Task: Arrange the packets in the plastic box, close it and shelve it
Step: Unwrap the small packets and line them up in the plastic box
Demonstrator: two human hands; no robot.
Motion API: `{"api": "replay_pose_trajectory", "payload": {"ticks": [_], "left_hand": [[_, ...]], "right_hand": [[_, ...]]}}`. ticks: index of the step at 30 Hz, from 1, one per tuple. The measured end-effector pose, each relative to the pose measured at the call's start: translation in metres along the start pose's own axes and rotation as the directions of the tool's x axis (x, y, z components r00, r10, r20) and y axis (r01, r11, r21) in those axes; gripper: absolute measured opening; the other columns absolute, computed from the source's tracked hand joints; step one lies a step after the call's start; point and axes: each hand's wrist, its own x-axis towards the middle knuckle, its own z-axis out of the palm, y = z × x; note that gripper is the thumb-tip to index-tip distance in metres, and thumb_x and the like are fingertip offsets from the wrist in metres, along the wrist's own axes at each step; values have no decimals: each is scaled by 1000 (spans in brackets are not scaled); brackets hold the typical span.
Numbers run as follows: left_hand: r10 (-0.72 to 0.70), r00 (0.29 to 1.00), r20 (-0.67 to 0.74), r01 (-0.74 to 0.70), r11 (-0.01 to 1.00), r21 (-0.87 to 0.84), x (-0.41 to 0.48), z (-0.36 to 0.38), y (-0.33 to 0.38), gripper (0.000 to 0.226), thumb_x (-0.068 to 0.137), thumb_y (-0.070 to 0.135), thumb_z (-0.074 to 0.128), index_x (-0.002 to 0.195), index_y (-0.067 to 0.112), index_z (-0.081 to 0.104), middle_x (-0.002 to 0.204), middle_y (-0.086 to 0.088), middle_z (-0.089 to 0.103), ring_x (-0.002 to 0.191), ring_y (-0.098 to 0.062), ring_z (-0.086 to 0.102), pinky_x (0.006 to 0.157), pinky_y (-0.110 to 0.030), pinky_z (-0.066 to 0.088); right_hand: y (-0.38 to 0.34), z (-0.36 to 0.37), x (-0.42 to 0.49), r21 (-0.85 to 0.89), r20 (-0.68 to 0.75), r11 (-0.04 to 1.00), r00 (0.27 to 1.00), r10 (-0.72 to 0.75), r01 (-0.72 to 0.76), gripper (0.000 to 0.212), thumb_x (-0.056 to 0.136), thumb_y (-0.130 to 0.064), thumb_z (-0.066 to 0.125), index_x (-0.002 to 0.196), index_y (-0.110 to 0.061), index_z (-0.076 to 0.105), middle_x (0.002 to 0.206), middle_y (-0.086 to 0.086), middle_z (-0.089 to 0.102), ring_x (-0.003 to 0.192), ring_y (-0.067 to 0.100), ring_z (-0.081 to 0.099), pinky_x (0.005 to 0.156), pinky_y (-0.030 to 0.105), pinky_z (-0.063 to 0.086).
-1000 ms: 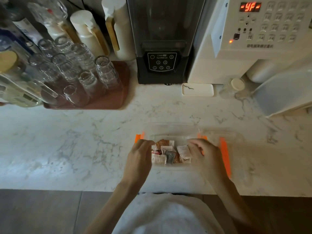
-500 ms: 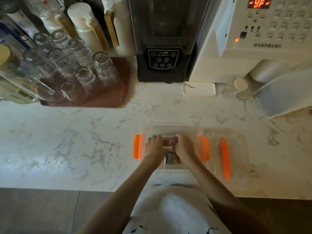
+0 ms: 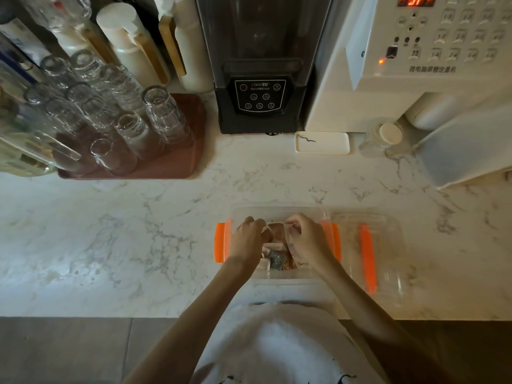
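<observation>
Clear box (image 3: pixel 279 212) holds your left hand (image 3: pixel 246 241) and right hand (image 3: pixel 309 241), both with fingers curled, pinching packets (image 3: pixel 277 259); the lid (image 3: pixel 388 245) lies just right of it.

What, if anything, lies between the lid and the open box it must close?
Both hands: the left hand and right hand reach into the box among the packets. The lid lies beside it, right.
</observation>
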Motion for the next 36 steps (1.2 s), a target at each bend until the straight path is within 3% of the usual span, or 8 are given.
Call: {"api": "replay_pose_trajectory", "payload": {"ticks": [7,10,14,18,24,28,32,36], "left_hand": [[58,996,-73,-57,998,12,-12,-14,5,19,98,-5,46,108,2,61,112,-14,62,80,-25,64,68,-32,54],[61,998,-22,-61,998,-4,-10,-11,5,12,99,0,44,106,1,54,104,-18,66,73,-21,55,57,-23,41],[74,990,117,-77,997,22,1,-3,8,21,95,0,54,116,1,55,118,-16,62,101,-27,61,82,-33,55],[66,979,195,-92,987,130,7,3,6,35,92,-3,60,127,3,56,127,-15,58,118,-31,57,95,-39,54],[132,980,148,-164,958,236,5,5,4,33,97,5,54,129,4,48,127,-13,58,112,-25,59,95,-33,51],[-11,998,65,21,988,-151,-3,-11,12,12,101,12,44,107,8,54,103,-10,69,78,-16,64,64,-26,53],[-60,945,320,295,575,-763,-22,-35,9,24,97,-1,46,94,15,64,92,-3,72,79,-17,74,67,-29,62],[2,924,383,359,338,-870,-39,-42,-1,25,94,-10,47,109,-3,65,98,-21,72,96,-37,72,89,-48,59]], "right_hand": [[-1,-14,-16,-16,-154,996,984,-91,90,18,98,-7,55,111,-11,67,105,3,68,92,10,59,67,4,39],[2,-21,-18,10,-118,999,992,-51,53,18,98,-7,55,112,-10,66,106,6,68,95,17,63,74,16,45],[3,-26,-21,109,-79,994,997,-20,28,17,96,-6,59,108,-12,70,100,3,71,86,18,71,73,27,57],[4,-26,-23,79,-105,996,994,-31,39,20,94,-8,62,110,-13,74,100,-2,74,84,5,63,68,5,42],[4,-29,-23,158,-121,987,992,-19,38,20,91,-6,66,107,-14,76,94,-7,73,66,-17,59,60,-2,43],[1,-35,-24,290,-73,956,997,-28,48,22,91,-10,68,92,-32,73,84,-19,69,65,-10,67,58,5,49],[-7,-35,-22,413,7,909,998,-65,56,23,90,-10,69,90,-33,71,87,-13,74,58,2,70,51,11,51],[-12,-26,-18,377,71,924,993,-97,63,21,89,-15,72,91,-35,72,92,-8,74,62,10,73,55,17,56]]}}
